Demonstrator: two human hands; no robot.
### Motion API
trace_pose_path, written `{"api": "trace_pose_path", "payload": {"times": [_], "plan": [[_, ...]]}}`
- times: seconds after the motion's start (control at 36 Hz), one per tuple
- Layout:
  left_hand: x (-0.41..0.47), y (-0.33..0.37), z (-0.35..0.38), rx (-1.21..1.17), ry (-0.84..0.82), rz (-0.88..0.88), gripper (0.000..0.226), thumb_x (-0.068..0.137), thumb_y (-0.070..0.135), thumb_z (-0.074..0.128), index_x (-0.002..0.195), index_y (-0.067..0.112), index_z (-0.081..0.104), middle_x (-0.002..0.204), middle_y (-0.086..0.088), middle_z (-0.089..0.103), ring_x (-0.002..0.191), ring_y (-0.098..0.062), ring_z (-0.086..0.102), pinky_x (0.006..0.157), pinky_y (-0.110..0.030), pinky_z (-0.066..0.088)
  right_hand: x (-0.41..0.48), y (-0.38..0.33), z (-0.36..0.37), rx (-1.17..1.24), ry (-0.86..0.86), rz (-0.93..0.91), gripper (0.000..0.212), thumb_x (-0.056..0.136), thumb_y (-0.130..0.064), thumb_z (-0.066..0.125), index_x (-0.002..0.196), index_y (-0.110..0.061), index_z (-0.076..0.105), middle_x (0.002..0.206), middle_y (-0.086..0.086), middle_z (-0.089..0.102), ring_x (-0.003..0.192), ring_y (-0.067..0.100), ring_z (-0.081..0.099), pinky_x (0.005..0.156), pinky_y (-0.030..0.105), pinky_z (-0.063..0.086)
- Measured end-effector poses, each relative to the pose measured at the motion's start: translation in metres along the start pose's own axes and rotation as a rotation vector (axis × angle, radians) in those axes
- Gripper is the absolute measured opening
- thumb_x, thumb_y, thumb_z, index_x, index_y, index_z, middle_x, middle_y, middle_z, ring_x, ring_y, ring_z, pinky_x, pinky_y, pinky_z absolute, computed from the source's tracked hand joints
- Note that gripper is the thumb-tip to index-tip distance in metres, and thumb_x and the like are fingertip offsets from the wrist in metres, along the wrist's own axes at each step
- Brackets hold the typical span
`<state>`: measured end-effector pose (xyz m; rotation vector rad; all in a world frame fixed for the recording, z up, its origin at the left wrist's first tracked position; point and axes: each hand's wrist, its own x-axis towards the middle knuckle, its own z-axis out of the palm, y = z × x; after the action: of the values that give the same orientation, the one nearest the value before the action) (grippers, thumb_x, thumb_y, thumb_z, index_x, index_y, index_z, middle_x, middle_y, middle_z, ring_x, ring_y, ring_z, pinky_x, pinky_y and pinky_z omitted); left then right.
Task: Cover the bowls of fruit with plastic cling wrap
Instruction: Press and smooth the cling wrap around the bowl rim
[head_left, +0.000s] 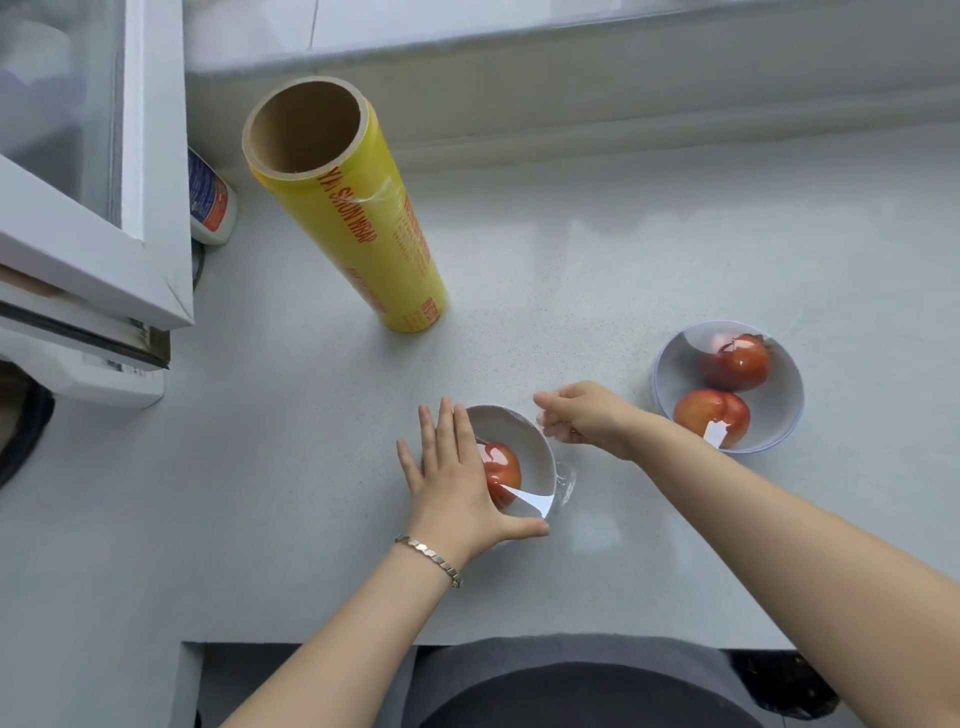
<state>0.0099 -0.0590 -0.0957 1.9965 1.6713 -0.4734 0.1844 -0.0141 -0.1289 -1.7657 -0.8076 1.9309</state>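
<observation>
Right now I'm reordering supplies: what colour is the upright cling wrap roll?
The cling wrap roll is yellow with red lettering; head view.

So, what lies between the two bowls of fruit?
In the head view, the right hand, pinching cling wrap, lies between the near bowl and the far bowl.

Saw only half of the near fruit (505, 464) behind the left hand (457, 483); could not read the small print on the roll (358, 223).
</observation>
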Motion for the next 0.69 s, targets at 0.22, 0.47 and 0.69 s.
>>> {"api": "trace_pose_path", "payload": {"times": [0.22,0.47,0.69], "plan": [[0.003,-0.001,-0.001,0.023,-0.039,0.087,0.146,0.05,0.076,0.067,0.143,0.006,-0.023,0.153,-0.004,-0.025,0.137,-0.025,-0.033,0.113,-0.051,-0.012,-0.001,-0.005,-0.005,-0.079,-0.01,0.154,0.024,0.096,-0.029,0.046,0.077,-0.014,0.048,0.063,-0.002,0.047,0.052,0.007,0.042,0.052,0.018,0.036],[0.007,-0.005,-0.004,0.113,-0.06,0.211,0.142,0.052,0.075,0.067,0.143,0.019,-0.026,0.153,-0.004,-0.023,0.138,-0.027,-0.03,0.113,-0.057,-0.006,-0.009,-0.007,-0.011,-0.094,-0.194,0.349,0.041,0.083,-0.053,0.056,0.072,-0.014,0.051,0.055,-0.003,0.038,0.052,0.01,0.036,0.058,0.021,0.035],[0.009,0.001,-0.006,0.157,-0.109,0.199,0.135,0.053,0.071,0.07,0.141,0.033,-0.025,0.152,-0.009,-0.018,0.139,-0.034,-0.026,0.11,-0.063,0.001,-0.005,0.015,-0.004,0.053,-0.053,-0.014,0.031,0.092,-0.027,0.055,0.064,-0.019,0.044,0.057,-0.004,0.038,0.052,0.007,0.036,0.051,0.016,0.029]]}}
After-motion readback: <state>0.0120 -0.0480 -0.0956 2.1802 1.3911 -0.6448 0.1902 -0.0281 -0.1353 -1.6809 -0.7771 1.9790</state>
